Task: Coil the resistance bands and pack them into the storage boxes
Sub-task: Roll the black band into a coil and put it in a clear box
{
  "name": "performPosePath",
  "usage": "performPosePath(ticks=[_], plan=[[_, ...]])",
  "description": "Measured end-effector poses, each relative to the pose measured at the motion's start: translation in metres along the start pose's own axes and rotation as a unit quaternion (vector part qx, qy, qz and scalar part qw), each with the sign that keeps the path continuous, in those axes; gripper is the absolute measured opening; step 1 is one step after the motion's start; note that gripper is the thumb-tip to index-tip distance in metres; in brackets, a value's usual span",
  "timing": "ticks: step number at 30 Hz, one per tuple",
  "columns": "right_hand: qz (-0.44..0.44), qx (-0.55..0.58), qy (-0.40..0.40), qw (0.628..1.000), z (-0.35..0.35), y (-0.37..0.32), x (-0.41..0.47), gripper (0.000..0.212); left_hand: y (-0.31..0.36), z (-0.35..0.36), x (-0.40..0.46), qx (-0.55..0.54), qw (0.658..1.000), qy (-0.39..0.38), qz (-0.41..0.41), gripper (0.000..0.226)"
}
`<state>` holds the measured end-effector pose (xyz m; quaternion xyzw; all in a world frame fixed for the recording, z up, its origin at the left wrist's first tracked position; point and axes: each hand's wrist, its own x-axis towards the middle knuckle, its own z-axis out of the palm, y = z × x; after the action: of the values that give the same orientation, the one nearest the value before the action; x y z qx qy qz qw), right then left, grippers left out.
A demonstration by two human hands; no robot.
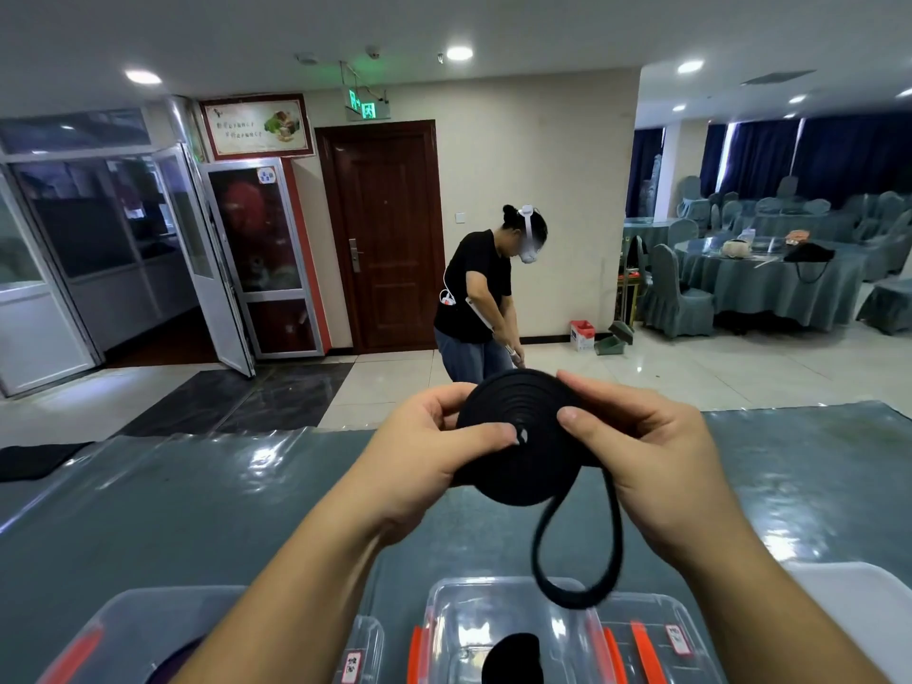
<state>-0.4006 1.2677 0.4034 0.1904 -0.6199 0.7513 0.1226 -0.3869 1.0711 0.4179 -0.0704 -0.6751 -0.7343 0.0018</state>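
Above the desk (197,510) and the clear storage boxes (552,629), both hands are holding a black resistance band (518,436) wound into a flat disc. The left hand (434,461) and right hand (656,456) are each pinching it, thumbs pressing its face. It's looking soft and springy, tail loop dangling, so gripping across the coil should be stopping it unwinding.

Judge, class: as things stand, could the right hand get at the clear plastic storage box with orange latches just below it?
Probably not yet. The way down to the clear plastic storage box looks free, but the right hand is occupied pinching the coiled black resistance band, whose loose loop dangles over the box.
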Motion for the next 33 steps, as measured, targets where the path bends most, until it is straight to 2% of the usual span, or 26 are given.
performPosePath(ticks=[3, 8, 10, 14, 18, 21, 26, 30, 33], plan=[[0.003, -0.010, -0.017, 1.000, 0.000, 0.000, 0.000, 0.035, 0.006, -0.004, 0.002, 0.027, 1.000, -0.002, 0.007, 0.024], [0.001, 0.015, 0.025, 1.000, 0.000, 0.009, -0.001, 0.034, -0.002, 0.004, 0.003, -0.076, 0.995, 0.056, 0.020, 0.029], [0.004, -0.003, 0.023, 1.000, -0.002, 0.010, -0.002, 0.034, -0.006, 0.002, 0.002, -0.060, 0.998, 0.035, -0.007, 0.033], [0.013, -0.052, -0.016, 0.998, -0.007, 0.007, -0.001, 0.032, 0.002, -0.008, 0.001, 0.045, 0.998, -0.015, -0.029, 0.024], [0.023, 0.024, 0.007, 0.999, -0.004, 0.007, 0.000, 0.032, 0.004, -0.007, 0.001, 0.009, 1.000, 0.014, 0.021, 0.029], [0.039, 0.067, 0.022, 0.997, -0.005, 0.008, 0.001, 0.033, -0.002, -0.004, 0.001, -0.012, 0.999, 0.029, 0.024, 0.033], [0.038, 0.035, 0.007, 0.999, -0.008, 0.005, 0.001, 0.029, 0.001, -0.010, 0.002, 0.057, 0.998, -0.040, -0.004, 0.033], [0.031, 0.066, 0.038, 0.997, -0.002, 0.009, -0.001, 0.027, 0.000, -0.004, 0.006, -0.024, 0.999, 0.022, 0.031, 0.028], [0.033, 0.075, 0.055, 0.995, 0.000, 0.012, -0.003, 0.027, -0.004, -0.001, 0.005, -0.046, 0.998, 0.025, 0.022, 0.030]])
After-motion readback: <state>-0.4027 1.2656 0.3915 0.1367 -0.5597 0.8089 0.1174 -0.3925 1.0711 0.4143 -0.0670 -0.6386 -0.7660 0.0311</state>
